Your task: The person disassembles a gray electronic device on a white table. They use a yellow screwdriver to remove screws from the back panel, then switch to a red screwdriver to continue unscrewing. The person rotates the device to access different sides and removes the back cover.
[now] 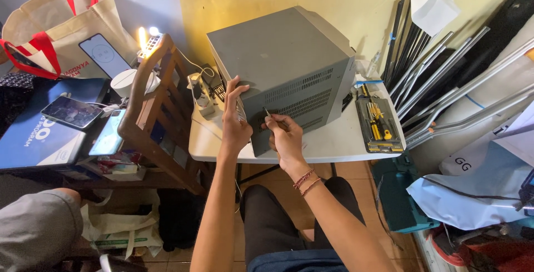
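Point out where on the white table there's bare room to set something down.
White table: a bare strip lies along the front edge, between the grey metal case and the screwdriver kit tray. Left of the case it is crowded: power strip, left hand. The right hand works at the case's corner.

The left hand [235, 122] covers the near left corner of the grey metal case [283, 66]. The thin tool [267, 114] in the right hand [286, 138] is too small to identify.
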